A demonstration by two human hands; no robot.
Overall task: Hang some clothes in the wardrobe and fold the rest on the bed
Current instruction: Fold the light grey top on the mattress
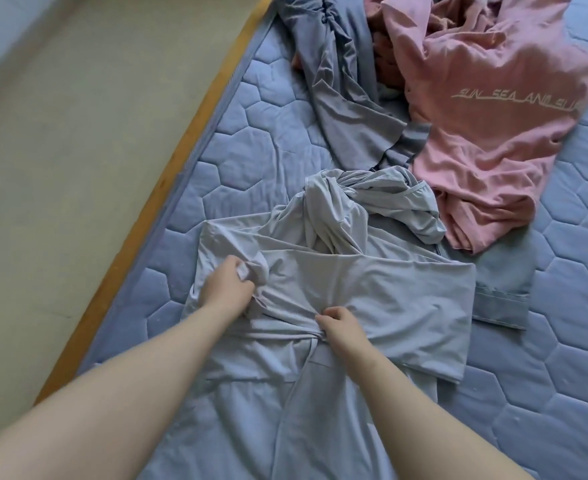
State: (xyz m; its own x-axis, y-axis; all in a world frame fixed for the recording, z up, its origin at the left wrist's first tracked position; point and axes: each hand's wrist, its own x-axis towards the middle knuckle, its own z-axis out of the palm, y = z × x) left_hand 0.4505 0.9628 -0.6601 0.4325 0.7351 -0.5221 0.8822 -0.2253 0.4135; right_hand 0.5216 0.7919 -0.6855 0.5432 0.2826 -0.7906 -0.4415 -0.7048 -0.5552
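Head view: Your left grip (231,287) is curled around a bunched fold of the light grey garment (372,282). Your right grip (341,323) pinches a gathered band of the same garment near its middle. The garment lies spread on the quilted blue mattress (244,140), with its far end twisted into a knot-like lump. A pink T-shirt (493,133) with pale lettering lies crumpled beyond it, touching the lump. A darker grey garment (348,98) lies just left of the T-shirt. The wooden bed frame (188,140) borders the mattress on the left.
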